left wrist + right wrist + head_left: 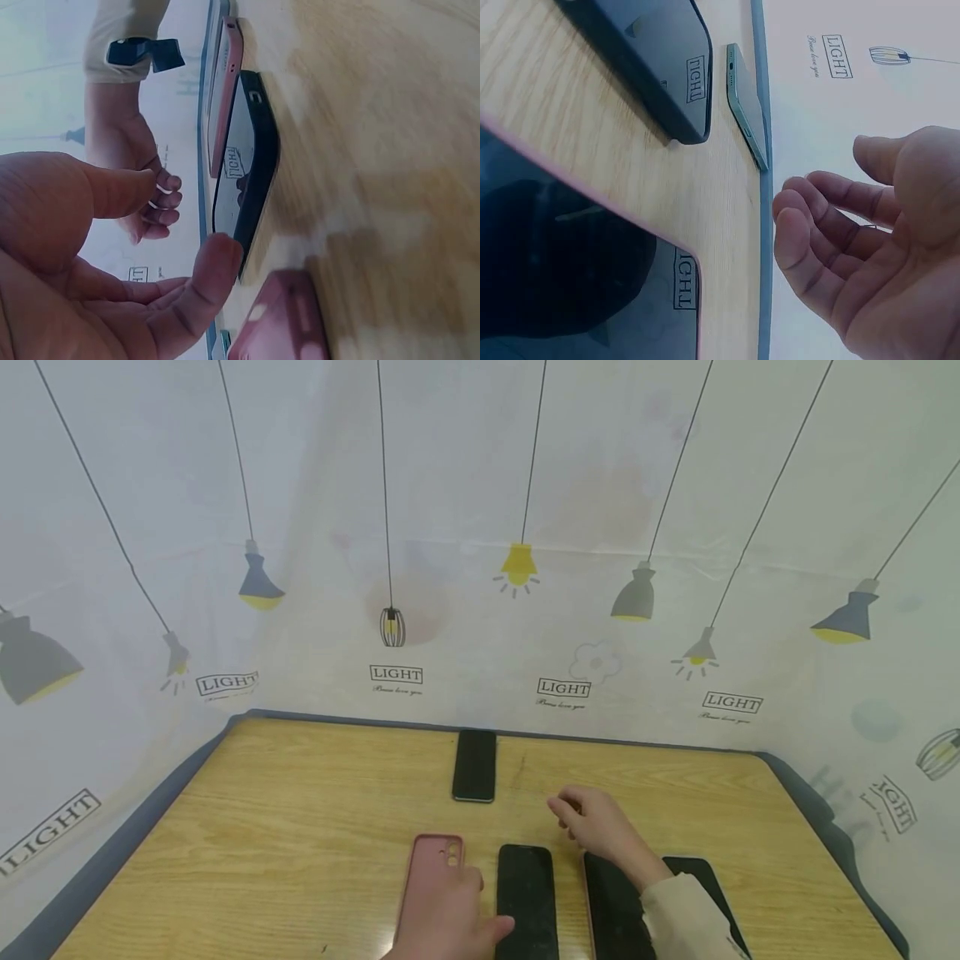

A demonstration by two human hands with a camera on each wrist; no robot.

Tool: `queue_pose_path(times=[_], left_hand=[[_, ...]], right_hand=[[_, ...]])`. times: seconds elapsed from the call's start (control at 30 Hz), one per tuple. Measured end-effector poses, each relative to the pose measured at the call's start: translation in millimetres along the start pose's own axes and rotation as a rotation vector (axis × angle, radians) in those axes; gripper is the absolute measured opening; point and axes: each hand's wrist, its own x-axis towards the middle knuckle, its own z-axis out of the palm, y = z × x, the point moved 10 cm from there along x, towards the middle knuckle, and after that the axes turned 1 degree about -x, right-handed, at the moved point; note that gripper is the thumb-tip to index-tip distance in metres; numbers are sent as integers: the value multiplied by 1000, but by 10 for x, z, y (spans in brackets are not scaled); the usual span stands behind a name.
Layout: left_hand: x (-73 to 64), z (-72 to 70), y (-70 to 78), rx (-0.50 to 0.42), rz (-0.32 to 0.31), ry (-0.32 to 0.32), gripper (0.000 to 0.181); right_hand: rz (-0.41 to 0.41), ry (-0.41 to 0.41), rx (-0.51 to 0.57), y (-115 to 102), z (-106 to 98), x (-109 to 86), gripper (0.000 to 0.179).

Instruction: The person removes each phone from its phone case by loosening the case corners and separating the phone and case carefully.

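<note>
My left hand (453,917) hovers over the near part of a pink phone case (429,870), thumb and fingers apart and nothing between them. The case's camera cutouts show at its far end. To its right lies a phone in a black case (527,885), its dark screen upward. My right hand (596,822) is raised above the table beyond a pink-edged phone (611,902), its fingers loosely curled around nothing. In the right wrist view, the palm (907,292) shows no object in it.
A dark phone with a pale green edge (474,766) lies at the table's back edge. Another dark phone (701,872) lies at the right, partly behind my right sleeve (686,918). A white curtain (465,485) printed with lamps stands around the wooden table (300,827).
</note>
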Motion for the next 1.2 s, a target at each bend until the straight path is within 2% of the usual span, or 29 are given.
queue_pose_path(times=[0.1, 0.17, 0.33, 0.43, 0.53, 0.7, 0.87, 0.97, 1.2], left_hand=[[25, 71, -20, 102, -68, -3, 66], [38, 111, 0, 140, -76, -2, 69], [50, 257, 21, 89, -127, -50, 72], [57, 329, 18, 74, -158, -76, 74], [69, 380, 30, 66, -162, -84, 77], [104, 454, 64, 56, -135, -101, 82], [127, 495, 170, 84, -29, -91, 73], [132, 517, 213, 105, -2, -75, 71], [132, 495, 283, 330, 7, 28, 85]], right_hand=[[-24, 21, -53, -10, -14, 4, 24], [-46, 33, -99, -24, -20, 4, 24], [-80, 66, -202, -31, -34, -4, 22], [-86, 75, -220, -30, -44, -25, 20], [-99, 77, -220, -34, -53, -42, 19], [-115, 82, -226, -38, -65, -56, 19], [-109, 79, -234, -3, -52, -50, 21], [-110, 78, -240, 23, -40, -46, 22], [-92, 71, -242, 52, -21, -48, 21]])
